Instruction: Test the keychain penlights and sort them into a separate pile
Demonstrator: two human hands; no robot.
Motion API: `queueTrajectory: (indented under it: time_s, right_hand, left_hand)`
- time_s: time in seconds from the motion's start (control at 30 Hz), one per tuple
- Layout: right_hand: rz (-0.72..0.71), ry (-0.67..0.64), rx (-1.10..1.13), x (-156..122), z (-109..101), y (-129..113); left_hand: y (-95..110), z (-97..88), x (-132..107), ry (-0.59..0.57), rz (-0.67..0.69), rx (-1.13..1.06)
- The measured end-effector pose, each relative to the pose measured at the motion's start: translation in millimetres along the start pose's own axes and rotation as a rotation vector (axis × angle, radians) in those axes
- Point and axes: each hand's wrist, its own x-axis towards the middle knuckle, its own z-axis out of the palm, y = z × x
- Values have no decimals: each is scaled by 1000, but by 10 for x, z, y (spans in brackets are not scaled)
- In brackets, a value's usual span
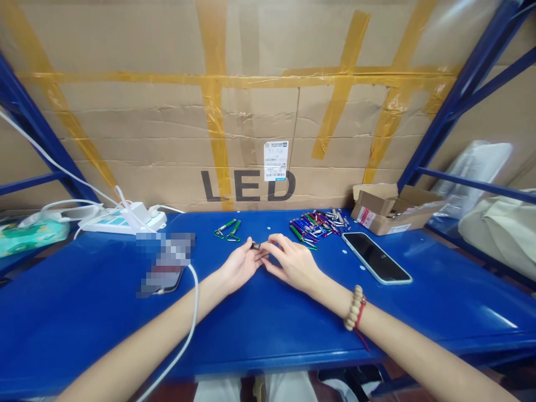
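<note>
A small dark cylindrical piece [255, 245] shows between my hands, too small and partly covered for its exact kind to be told. My left hand [240, 267] pinches it near the thumb, palm turned up. From the other side, the closed fingertips of my right hand [293, 262] meet the piece. Just beyond my left hand lie two green carabiners with rod-like bodies [233, 231]. Behind my right hand is a heap of similar carabiners [318, 225] in blue, purple, red, green and silver.
A phone [377, 258] lies right of the heap, before an open cardboard box [396, 209]. At left are a white power strip [121, 219] and a partly blurred phone [170, 279]. A white cable [195, 312] crosses over my left forearm. A large carton [167, 128] stands behind the blue table [259, 329].
</note>
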Motion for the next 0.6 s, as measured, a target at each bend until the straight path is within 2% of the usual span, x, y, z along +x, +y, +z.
queueTrajectory:
  time_s: [0.1,0.17,0.27,0.3,0.37,0.5,0.6]
  right_hand:
    - [47,26,76,-5,0,23]
    - [111,77,132,-10,-4,54]
    - [250,145,210,-13,-21,107]
    - [286,161,230,-12,-28,122]
    - [324,186,256,-10,-39,142]
    - [341,182,283,-12,-46,153]
    - [331,135,298,-16,-37,157]
  left_hand:
    - [16,13,-15,10,26,-4]
    - [41,-3,-33,15,153,89]
    - [93,-71,-54,-21,456,583]
    - [106,-97,-55,-40,505,760]
    - [116,-141,-48,-54,514,884]
    - [57,-189,-1,-52,563,943]
    - [16,-194,27,-87,518,933]
